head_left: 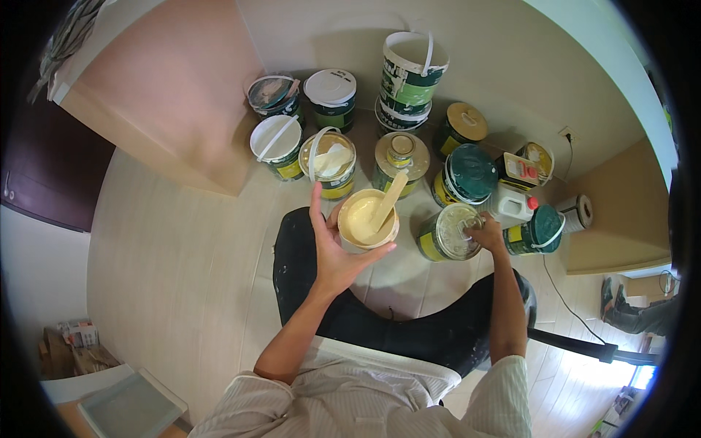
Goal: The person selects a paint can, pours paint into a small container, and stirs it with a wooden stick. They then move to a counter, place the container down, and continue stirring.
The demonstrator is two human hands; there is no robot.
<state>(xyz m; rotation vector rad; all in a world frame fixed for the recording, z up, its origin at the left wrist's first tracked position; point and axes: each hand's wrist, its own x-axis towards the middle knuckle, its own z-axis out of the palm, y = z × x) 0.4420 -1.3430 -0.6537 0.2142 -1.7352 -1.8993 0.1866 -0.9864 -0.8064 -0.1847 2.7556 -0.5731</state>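
Observation:
My left hand (pixel 337 255) is wrapped round a small round tub (pixel 349 237) and holds it above the floor between my knees. Cream-coloured paint (pixel 359 213) fills part of the tub, and a flat wooden stirring stick (pixel 394 193) leans in it, its upper end past the far rim. To the right, my right hand (pixel 488 233) reaches down to the right side of a round paint can (pixel 431 246). Its fingers are closed together at the can's pale, smeared top (pixel 454 226); what they grip is too small to make out.
Several paint buckets stand along the wall, among them an open white one (pixel 277 139) and a tall stack (pixel 409 80). A white jug with a red cap (pixel 515 204) stands right of the can. A black cable (pixel 566 306) crosses the floor. Another person's legs (pixel 635 317) show far right.

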